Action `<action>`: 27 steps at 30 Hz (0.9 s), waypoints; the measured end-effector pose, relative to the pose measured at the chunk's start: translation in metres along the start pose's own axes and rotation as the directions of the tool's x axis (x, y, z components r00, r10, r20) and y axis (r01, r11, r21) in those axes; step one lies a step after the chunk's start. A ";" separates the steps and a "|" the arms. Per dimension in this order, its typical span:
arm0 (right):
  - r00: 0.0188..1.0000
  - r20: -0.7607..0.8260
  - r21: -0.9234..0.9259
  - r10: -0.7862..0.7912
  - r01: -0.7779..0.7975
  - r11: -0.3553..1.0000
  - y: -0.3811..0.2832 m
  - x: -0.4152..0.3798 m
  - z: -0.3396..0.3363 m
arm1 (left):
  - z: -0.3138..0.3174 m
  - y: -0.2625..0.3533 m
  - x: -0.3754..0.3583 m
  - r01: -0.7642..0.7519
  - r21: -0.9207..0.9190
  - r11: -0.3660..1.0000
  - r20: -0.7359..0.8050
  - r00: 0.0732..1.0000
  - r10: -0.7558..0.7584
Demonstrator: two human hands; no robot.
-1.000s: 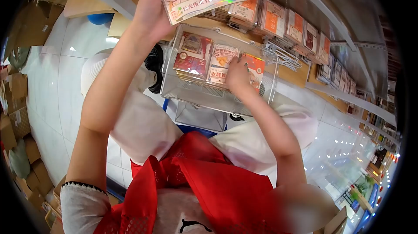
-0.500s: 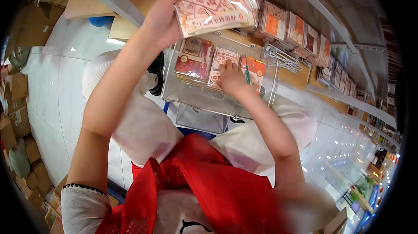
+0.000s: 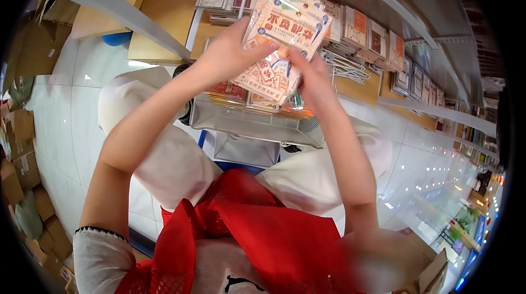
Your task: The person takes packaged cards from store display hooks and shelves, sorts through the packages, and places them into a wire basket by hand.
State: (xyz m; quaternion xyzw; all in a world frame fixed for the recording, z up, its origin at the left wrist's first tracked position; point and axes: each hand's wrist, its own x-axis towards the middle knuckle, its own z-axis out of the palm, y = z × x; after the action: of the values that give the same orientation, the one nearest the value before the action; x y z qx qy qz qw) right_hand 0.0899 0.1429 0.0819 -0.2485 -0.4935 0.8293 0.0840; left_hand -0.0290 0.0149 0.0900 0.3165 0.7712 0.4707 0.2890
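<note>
My left hand [image 3: 235,56] and my right hand [image 3: 316,78] both grip a stack of printed packets [image 3: 290,26] in clear plastic, held above a basket. The packets have orange and cream fronts with Chinese characters, and their edges are slightly fanned. My thumbs lie across the front; most of the other fingers are hidden behind the stack. Beneath it, the silver wire mesh basket [image 3: 255,121] sits between my knees. Red packets [image 3: 227,91] and a green tassel [image 3: 297,99] show in the basket, partly covered by the held stack.
Wooden shelves [image 3: 164,20] carry rows of wrapped packets [image 3: 356,26] behind the basket and to the right. White wire hooks [image 3: 350,67] lie on the shelf edge. A grey metal post [image 3: 120,12] slants at upper left. Cardboard boxes [image 3: 41,201] line the left side.
My right hand has left the packets in the basket and come up to the stack in my left hand. The stack is lower, more packets show in it, and it covers much of the basket.
</note>
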 end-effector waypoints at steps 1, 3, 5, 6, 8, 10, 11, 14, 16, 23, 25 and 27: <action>0.999 0.026 -0.047 -0.034 0.035 0.998 0.004 -0.001 -0.001 | 0.006 -0.005 0.001 -0.026 -0.004 1.000 -0.009 1.000 0.026; 0.998 0.024 -0.006 -0.052 0.052 0.999 0.006 -0.001 -0.007 | 0.011 -0.011 0.001 -0.077 -0.013 0.997 -0.033 0.997 0.077; 0.998 -0.010 0.028 -0.067 0.067 0.997 0.006 0.000 -0.010 | 0.010 -0.011 0.006 -0.049 -0.052 0.997 0.059 0.997 0.052; 0.996 -0.046 0.042 -0.072 0.074 0.996 0.006 0.000 -0.011 | 0.011 -0.016 0.009 -0.042 -0.129 0.991 0.093 0.994 0.054; 0.989 -0.107 0.022 -0.098 0.101 0.995 0.004 0.000 -0.013 | 0.015 -0.013 0.011 -0.045 -0.221 0.974 0.086 0.994 0.066; 0.977 -0.157 -0.047 -0.143 0.137 0.989 0.003 -0.001 -0.014 | 0.023 -0.006 0.006 -0.075 -0.253 0.965 0.003 0.997 0.078; 0.969 -0.178 -0.049 -0.169 0.163 0.985 0.005 0.000 -0.016 | 0.023 -0.004 0.005 -0.055 -0.218 0.974 -0.002 0.998 0.056; 0.944 -0.229 -0.065 -0.236 0.227 0.972 0.008 0.006 -0.021 | 0.022 -0.001 0.006 0.000 -0.175 0.984 -0.024 1.000 -0.004; 0.934 -0.246 -0.087 -0.261 0.247 0.965 0.007 0.005 -0.018 | 0.023 -0.004 0.008 -0.014 -0.212 0.977 -0.026 1.000 0.009; 0.964 -0.219 0.226 -0.154 0.203 0.953 0.006 0.009 -0.020 | 0.015 -0.006 0.013 0.077 -0.433 0.898 0.046 0.997 -0.063; 0.963 -0.243 0.128 -0.118 0.152 0.980 0.002 0.006 -0.016 | 0.015 -0.009 0.011 0.078 -0.443 0.893 0.041 0.997 -0.067; 0.966 -0.227 0.021 -0.127 0.135 0.991 0.005 0.005 -0.018 | 0.015 -0.012 0.011 0.077 -0.445 0.892 0.051 0.997 -0.060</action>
State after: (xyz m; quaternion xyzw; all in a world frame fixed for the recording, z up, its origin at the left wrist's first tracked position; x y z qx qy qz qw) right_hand 0.0945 0.1563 0.0693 -0.3062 -0.4811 0.7972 0.1983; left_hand -0.0274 0.0270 0.0720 0.2227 0.6482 0.6187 0.3840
